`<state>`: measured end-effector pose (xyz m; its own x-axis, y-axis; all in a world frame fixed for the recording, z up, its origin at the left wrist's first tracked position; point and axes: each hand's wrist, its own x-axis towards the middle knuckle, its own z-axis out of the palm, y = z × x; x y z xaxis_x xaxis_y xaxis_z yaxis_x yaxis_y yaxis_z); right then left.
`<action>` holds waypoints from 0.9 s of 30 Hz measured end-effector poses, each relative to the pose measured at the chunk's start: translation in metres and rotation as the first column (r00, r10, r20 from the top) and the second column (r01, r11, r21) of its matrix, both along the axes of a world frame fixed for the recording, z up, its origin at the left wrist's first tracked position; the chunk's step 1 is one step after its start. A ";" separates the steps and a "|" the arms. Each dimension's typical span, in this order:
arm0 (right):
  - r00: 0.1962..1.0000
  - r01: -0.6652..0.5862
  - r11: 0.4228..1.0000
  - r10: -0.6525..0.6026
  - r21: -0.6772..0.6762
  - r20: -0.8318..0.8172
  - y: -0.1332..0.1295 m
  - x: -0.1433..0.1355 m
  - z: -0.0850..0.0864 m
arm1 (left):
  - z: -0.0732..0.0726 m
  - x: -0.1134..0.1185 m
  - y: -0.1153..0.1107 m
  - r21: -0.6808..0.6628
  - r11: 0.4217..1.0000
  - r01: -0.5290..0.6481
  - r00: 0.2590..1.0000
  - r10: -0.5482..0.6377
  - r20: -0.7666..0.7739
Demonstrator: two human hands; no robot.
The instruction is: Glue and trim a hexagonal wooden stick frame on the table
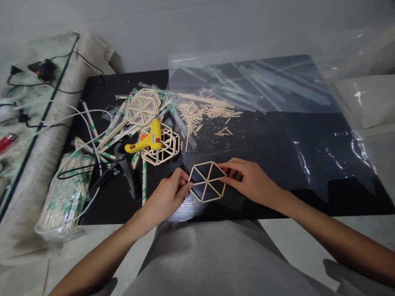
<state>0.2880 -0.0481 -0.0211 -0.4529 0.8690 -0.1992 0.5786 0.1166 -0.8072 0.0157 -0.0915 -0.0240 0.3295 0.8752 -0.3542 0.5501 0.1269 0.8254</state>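
Note:
A hexagonal frame of thin wooden sticks (207, 181), with spokes meeting at its centre, is held near the front edge of the dark table. Its left corner is pinched between the thumb and fingers of my left hand (173, 191). On the opposite side my right hand (247, 179) grips the upper right part of the rim. To the left, a yellow glue gun (148, 140) lies on top of more stick hexagons (168, 150). Behind it rests another group of spoked hexagons (142, 106).
Short cut sticks (206, 111) are heaped at the table's middle. Black-handled cutters (123, 168) and a plastic pack of sticks (66, 189) lie left, with a white cable (89, 123) looping across. Clear plastic sheeting (277, 135) covers the right side of the black table (135, 78).

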 end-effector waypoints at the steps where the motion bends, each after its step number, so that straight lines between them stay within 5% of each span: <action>1: 1.000 -0.003 1.000 0.003 0.002 0.004 0.000 0.000 0.000 | 0.000 0.000 0.000 0.002 1.000 0.000 1.000 0.000 -0.003; 20: 1.000 0.008 0.998 -0.007 0.056 -0.017 -0.003 0.001 -0.003 | 0.002 -0.001 0.000 0.049 0.998 -0.041 0.997 0.044 -0.061; 27: 0.994 -0.097 0.906 0.112 0.413 -0.013 -0.005 0.002 -0.005 | 0.002 -0.013 -0.001 0.191 0.981 -0.036 0.994 0.054 -0.090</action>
